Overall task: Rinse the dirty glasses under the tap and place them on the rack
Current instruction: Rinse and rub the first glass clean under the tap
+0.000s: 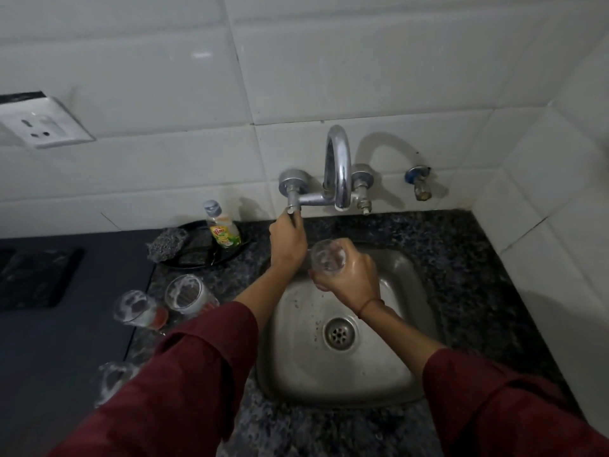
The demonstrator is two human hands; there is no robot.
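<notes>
A home kitchen: a small steel sink (389,367) set in a speckled granite worktop (468,258), white wall tiles (329,61), a wall-mounted tap (337,166) (dish soap bottle (221,227) nearby).

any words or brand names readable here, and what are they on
"Vim": red letters on the yellow label of the dish soap bottle in the black tray; blurred, so this is a likely reading.
The rest of that label is too small and blurred to read.
Socket, tap, and the glass in the right hand: no text visible.
</notes>
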